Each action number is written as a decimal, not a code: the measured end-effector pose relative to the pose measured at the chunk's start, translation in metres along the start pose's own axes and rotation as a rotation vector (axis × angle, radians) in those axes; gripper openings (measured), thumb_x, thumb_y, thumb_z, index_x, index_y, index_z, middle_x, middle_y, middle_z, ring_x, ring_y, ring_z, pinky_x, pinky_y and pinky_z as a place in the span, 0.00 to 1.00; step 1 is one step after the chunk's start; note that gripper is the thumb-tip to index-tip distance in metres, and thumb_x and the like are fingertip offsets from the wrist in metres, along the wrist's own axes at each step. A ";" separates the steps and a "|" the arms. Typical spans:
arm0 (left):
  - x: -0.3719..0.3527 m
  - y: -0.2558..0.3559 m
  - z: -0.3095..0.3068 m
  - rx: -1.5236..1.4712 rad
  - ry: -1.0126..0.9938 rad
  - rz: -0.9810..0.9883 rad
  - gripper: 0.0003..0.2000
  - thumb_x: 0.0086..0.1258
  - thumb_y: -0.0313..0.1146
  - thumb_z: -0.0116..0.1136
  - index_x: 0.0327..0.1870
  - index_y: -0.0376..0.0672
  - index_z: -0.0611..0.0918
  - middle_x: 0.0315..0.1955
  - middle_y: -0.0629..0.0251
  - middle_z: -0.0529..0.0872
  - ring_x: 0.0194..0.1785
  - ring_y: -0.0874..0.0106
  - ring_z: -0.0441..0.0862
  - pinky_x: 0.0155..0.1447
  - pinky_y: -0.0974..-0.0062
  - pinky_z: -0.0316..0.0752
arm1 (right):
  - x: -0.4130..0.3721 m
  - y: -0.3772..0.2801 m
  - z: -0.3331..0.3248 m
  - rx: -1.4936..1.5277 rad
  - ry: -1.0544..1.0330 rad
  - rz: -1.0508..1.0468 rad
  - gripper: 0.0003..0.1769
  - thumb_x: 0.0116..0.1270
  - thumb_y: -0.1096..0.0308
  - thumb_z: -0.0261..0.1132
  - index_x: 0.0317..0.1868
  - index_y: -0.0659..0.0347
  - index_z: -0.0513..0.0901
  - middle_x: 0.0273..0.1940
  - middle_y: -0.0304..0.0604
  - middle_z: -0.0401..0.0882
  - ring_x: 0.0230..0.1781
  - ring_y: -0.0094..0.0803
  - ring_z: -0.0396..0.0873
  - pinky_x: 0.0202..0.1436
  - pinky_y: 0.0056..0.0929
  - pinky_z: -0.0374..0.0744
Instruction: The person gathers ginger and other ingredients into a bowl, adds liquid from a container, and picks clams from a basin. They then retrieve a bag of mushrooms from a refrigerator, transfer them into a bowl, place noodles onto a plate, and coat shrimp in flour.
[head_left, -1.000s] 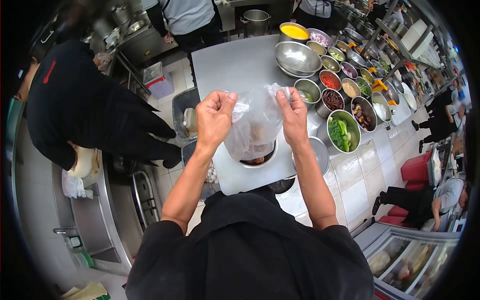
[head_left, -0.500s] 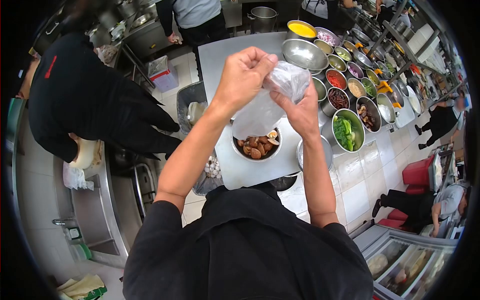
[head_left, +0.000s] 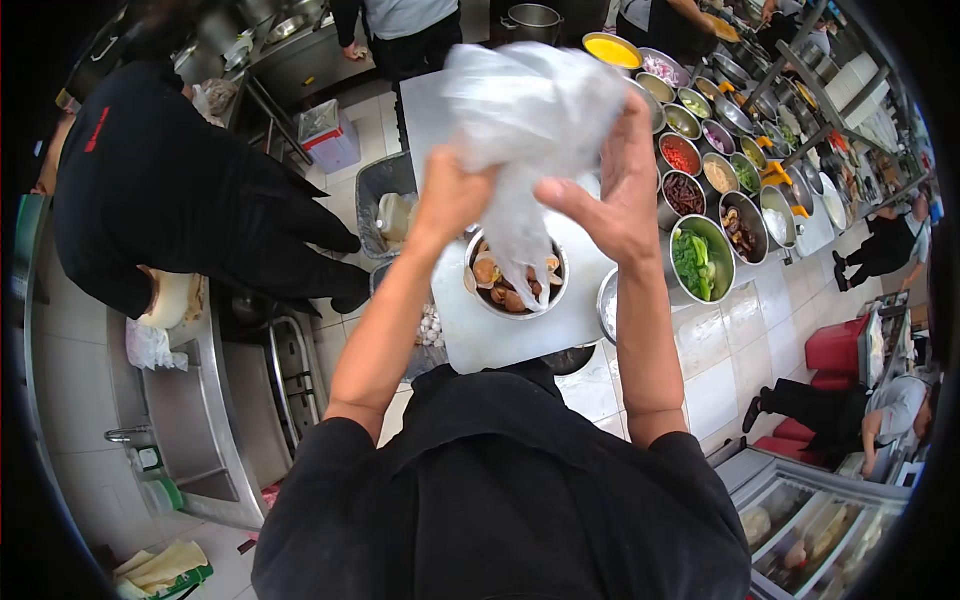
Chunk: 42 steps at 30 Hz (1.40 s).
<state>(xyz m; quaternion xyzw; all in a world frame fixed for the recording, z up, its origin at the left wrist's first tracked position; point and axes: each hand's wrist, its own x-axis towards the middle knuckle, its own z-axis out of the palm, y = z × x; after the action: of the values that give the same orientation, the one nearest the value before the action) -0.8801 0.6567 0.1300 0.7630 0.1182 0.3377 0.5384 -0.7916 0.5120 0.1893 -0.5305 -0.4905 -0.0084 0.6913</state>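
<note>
A clear plastic bag (head_left: pixel 535 105), puffed out at the top and smeared by motion, hangs above the worktop. My left hand (head_left: pixel 453 195) is closed on its left side. My right hand (head_left: pixel 622 200) is open at the bag's right side, thumb and fingers apart, fingertips beside the plastic. The bag's narrow lower end dangles over a steel bowl (head_left: pixel 561 300) and hides part of what lies inside. In the bowl are brown-shelled clams (head_left: pixel 487 270). The bowl rests on the white worktop (head_left: pixel 475 340) near its front edge.
Steel bowls of ingredients line the right side, among them leafy greens (head_left: pixel 697 262), dried chillies (head_left: pixel 684 193) and chopped red pepper (head_left: pixel 679 154). A grey bin (head_left: pixel 372 195) stands left of the worktop. A person in black (head_left: pixel 190 190) bends over the sink counter at left; other people work around.
The bag has swelled and risen, its loose end now hanging over the bowl. My left hand has dropped lower, and my right hand has opened from its hold on the bag.
</note>
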 end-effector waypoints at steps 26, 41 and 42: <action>-0.015 -0.138 -0.019 -0.025 0.162 -0.494 0.28 0.59 0.47 0.65 0.52 0.34 0.75 0.28 0.58 0.83 0.31 0.73 0.81 0.32 0.78 0.76 | -0.063 0.245 0.039 -0.153 -0.412 0.613 0.18 0.44 0.75 0.67 0.38 0.63 0.73 0.38 0.43 0.77 0.41 0.31 0.75 0.46 0.28 0.74; 0.030 -0.152 0.003 -0.229 -0.028 -0.621 0.11 0.66 0.36 0.58 0.27 0.39 0.79 0.12 0.71 0.75 0.12 0.83 0.68 0.15 0.83 0.61 | -0.043 0.225 0.033 0.549 -0.274 1.023 0.12 0.48 0.77 0.59 0.36 0.61 0.74 0.36 0.37 0.72 0.32 0.26 0.74 0.31 0.26 0.79; 0.029 -0.153 0.003 -0.226 -0.027 -0.625 0.11 0.66 0.36 0.58 0.27 0.39 0.79 0.12 0.71 0.75 0.12 0.83 0.68 0.15 0.83 0.61 | -0.044 0.230 0.031 0.553 -0.274 1.026 0.12 0.48 0.77 0.59 0.36 0.61 0.74 0.36 0.37 0.72 0.32 0.26 0.74 0.31 0.26 0.79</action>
<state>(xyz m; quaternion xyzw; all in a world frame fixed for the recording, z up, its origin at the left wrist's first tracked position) -0.8288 0.7302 0.0028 0.6295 0.3012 0.1572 0.6988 -0.7126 0.6132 -0.0086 -0.4961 -0.2405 0.5230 0.6500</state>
